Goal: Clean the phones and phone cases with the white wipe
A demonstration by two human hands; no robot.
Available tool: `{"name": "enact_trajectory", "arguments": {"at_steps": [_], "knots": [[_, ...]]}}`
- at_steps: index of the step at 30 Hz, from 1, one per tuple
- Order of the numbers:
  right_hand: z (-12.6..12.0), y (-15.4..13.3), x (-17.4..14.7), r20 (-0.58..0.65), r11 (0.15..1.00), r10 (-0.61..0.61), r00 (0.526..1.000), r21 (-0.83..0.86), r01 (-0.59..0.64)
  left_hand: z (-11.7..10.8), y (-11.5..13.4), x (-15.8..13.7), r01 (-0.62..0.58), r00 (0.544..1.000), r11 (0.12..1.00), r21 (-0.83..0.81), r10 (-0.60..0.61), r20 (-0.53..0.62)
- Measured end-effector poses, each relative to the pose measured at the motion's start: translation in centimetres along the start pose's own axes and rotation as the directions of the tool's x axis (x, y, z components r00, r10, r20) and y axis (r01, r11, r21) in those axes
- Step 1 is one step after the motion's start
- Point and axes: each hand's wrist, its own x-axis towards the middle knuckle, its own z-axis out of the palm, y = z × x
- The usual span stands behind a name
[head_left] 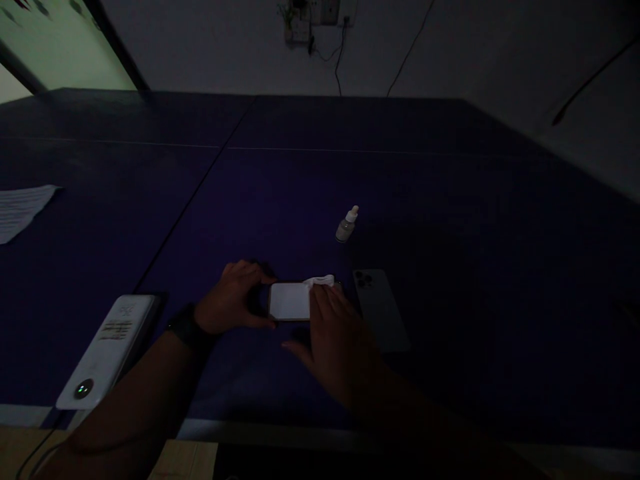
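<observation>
A phone [290, 301] with a white face and brownish rim lies sideways on the dark table. My left hand [231, 300], a dark watch [187, 325] on its wrist, grips the left end of this phone between thumb and fingers. Under the fingertips of my right hand [336, 327] a white cloth [323, 281] is pressed onto the phone's right part, mostly covered by the hand. Just right of that hand a second phone [383, 312], grey with several camera lenses, lies back up. Beyond them a small dropper bottle [346, 225] stands upright.
At the left lies a white power bank [107, 353] with a small lit display and a cable by its lower end. A printed sheet [25, 210] is at the far left. Sockets [325, 12] with cords are on the back wall. The room is dim.
</observation>
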Motion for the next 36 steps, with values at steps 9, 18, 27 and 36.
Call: {"name": "enact_trajectory", "arguments": {"at_steps": [9, 18, 27, 36], "knots": [[0.1, -1.1, 1.3, -0.031, 0.997, -0.067, 0.997, 0.029, 0.068, 0.0, -0.1, 0.1, -0.005, 1.000, 1.000, -0.011, 0.005, -0.019], [0.9, -2.6, 1.8, 0.030, 0.990, -0.126, 0.992, 0.063, 0.124, 0.3, -0.2, -0.1, -0.002, 0.999, 1.000, 0.013, 0.003, -0.042], [-1.0, 1.0, 0.5, -0.029, 0.999, 0.002, 1.000, -0.032, -0.002, 0.2, -0.3, 0.0, -0.010, 1.000, 1.000, -0.003, 0.010, -0.025], [0.9, -3.5, 2.6, 0.059, 0.973, -0.220, 0.974, 0.086, 0.214, 0.3, -0.2, -0.1, -0.013, 0.999, 1.000, 0.017, 0.014, -0.048]]}}
